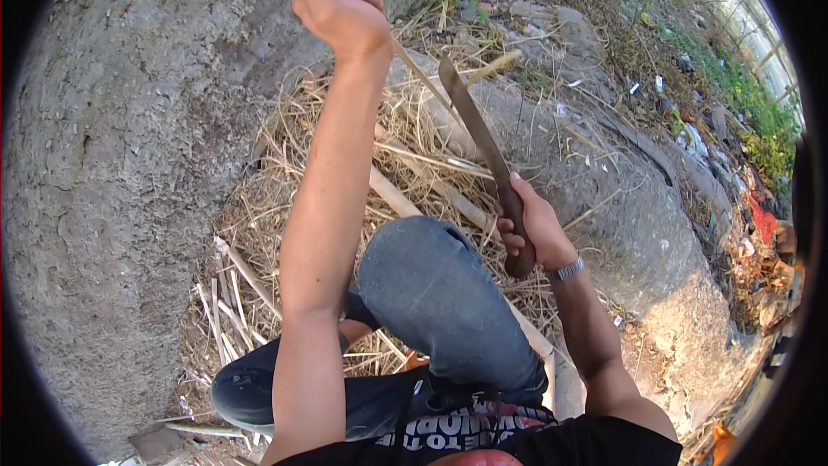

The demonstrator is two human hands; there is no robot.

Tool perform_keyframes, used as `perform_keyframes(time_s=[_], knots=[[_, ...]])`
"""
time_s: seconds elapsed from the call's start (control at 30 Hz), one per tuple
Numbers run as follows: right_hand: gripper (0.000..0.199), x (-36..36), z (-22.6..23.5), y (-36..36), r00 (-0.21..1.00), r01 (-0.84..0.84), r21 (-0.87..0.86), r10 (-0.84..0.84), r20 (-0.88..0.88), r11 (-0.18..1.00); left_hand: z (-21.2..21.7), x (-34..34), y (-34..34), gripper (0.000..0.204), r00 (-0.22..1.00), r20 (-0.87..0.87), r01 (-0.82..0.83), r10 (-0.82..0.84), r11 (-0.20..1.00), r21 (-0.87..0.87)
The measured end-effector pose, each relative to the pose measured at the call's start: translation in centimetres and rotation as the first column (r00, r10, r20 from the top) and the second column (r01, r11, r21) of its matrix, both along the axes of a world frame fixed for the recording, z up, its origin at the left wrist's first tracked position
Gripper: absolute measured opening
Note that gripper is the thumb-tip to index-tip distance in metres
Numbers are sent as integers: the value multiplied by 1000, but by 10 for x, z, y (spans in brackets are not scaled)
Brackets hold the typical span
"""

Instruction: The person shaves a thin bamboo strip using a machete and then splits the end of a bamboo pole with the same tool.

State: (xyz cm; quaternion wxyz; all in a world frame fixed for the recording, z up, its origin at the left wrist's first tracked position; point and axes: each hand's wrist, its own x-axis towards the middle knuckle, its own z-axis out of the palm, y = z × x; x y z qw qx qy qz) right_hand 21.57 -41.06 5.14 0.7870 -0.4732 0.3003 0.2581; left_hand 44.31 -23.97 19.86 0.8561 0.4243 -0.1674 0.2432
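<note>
My right hand (543,226) is wrapped round the dark handle of a machete (477,123). Its long brown blade points up and away, toward the far middle. Raised at the far left, my left hand (341,4) has its fingers curled in; what they hold, if anything, is hidden. A thin pale strip (421,76) runs from behind my left wrist down toward the blade; whether the hand grips it I cannot tell. Just past the blade lies a short yellowish stick (494,66). Several pale poles (394,192) lie under and beyond my bent knee.
A large grey rock face (129,164) rises on the left, and another boulder (638,224) slopes on the right. Dry shavings (285,142) cover the ground between them. Cut sticks (226,311) lie at the lower left. Litter and green plants (759,155) line the far right.
</note>
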Motion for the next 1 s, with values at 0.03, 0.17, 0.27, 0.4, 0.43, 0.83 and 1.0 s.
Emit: perform_keyframes(time_s=[0.03,0.17,0.27,0.4,0.43,0.83,1.0], knots=[[61,0,13,5,997,-1,17,0,74,1000,1,7,3,43,1000,10,3,-3,1000,11],[59,-6,56,17,776,129,-179,13,631,975,3,12,0,43,1000,-4,14,-13,999,29],[57,-4,41,41,623,339,-214,-48,781,916,6,11,-3,42,1000,-5,16,-16,1000,23],[58,7,-112,24,914,-24,-645,279,296,764,8,2,-24,42,993,34,-114,112,992,50],[58,7,-136,17,957,-23,-627,198,211,778,3,1,-15,42,993,40,-117,115,992,53],[56,12,-9,20,718,442,-141,-256,648,886,-1,24,41,45,987,-46,154,-152,986,58],[53,1,-72,43,696,398,-257,-107,709,880,2,20,41,46,950,-12,309,-311,942,133]])
